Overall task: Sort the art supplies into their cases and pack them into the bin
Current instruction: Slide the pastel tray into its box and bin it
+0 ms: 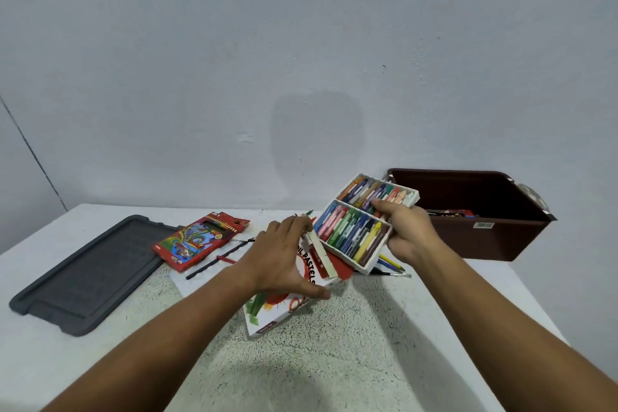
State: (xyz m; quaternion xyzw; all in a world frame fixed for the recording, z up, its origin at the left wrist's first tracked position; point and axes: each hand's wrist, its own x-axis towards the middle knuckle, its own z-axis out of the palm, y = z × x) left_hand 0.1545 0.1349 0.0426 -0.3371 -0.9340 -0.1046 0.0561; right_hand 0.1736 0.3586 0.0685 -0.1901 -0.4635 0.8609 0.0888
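White pastel tray [359, 227], full, tilted, held off the table at centre-right of frame — right hand [406, 232] grasps its far edge, thumb over the divider. Left hand [281, 257] clasps the pastel sleeve [287, 298] at centre, thumb under, fingers over the open flap. I judge the step to be sliding tray into sleeve.

Risks: the tilt could spill sticks if it steepens; the flap could catch the tray's lip and buckle.

Brown bin [475, 214] sits right of centre, something already inside. Red pencil box [197, 239] lies left of centre beside the grey lid [90, 274] — loose pencils [391, 264] under the tray remain unsorted.
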